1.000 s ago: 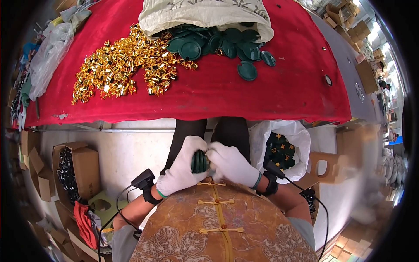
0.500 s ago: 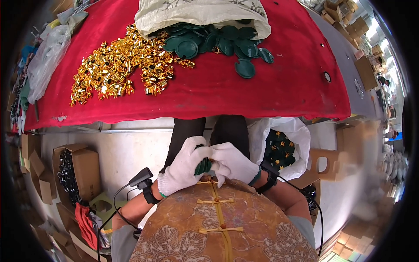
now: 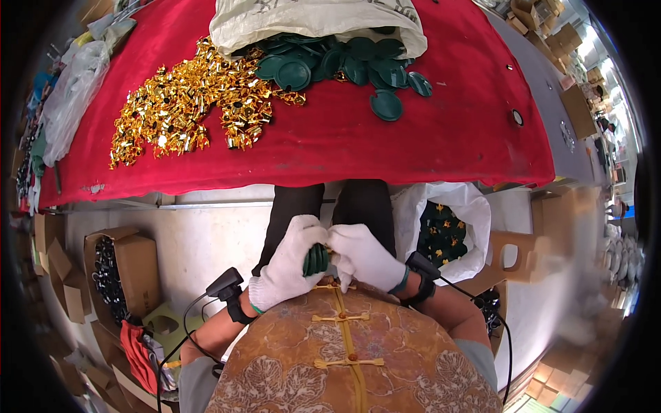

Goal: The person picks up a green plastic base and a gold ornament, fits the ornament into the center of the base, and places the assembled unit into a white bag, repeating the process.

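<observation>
In front of my body, my left hand (image 3: 292, 265), in a white knit glove, is closed round a small stack of dark green round discs (image 3: 316, 260). My right hand (image 3: 365, 258), gloved the same way, meets it at the stack's right side with fingers bent and pressed together. A speck of gold shows between the hands, but whatever the right fingers pinch is too hidden to name. On the red-covered table (image 3: 358, 151) ahead lie a heap of shiny gold pieces (image 3: 186, 103) and a pile of similar green discs (image 3: 354, 65).
A cream woven sack (image 3: 317, 24) lies open behind the discs. Right of my legs, a white bag (image 3: 478, 213) holds green discs with gold pieces on them. Cardboard boxes (image 3: 134, 268) stand at floor level on the left, one with black parts. Cables run from both wrists.
My right hand has shifted slightly down and away from the left, and more of the green stack's edges show. The left hand keeps its hold.
</observation>
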A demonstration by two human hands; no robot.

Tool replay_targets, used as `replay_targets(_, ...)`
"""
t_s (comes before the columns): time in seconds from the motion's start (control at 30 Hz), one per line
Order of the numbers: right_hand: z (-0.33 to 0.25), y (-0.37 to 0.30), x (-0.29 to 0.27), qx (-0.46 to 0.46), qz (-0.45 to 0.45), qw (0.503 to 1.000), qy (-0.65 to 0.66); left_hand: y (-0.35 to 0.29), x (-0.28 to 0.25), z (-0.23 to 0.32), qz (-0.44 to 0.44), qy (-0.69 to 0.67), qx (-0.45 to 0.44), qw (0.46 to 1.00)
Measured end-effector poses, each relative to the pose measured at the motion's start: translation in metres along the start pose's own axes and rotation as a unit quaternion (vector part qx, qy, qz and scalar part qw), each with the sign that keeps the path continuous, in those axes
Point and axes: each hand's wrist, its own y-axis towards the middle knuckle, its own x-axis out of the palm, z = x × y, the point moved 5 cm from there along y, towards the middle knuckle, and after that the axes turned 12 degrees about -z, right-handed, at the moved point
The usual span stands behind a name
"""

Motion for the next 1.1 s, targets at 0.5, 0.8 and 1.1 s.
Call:
replay_targets(0.5, 0.004, -0.007, 0.013, -0.137, 0.082, 0.933, -0.323, -0.004, 0.01, -0.01, -0.003, -0.231, -0.115, 0.966)
replay_targets(0.8, -0.025, -0.015, 0.014, -0.216, 0.127, 0.827, -0.503, -0.006, 0.003, -0.013, 0.001, -0.232, -0.128, 0.964)
replay_targets(1.1, 0.001, -0.008, -0.001, -0.117, 0.049, 0.988, -0.093, 0.006, 0.001, 0.005, -0.03, -0.005, 0.027, 0.999)
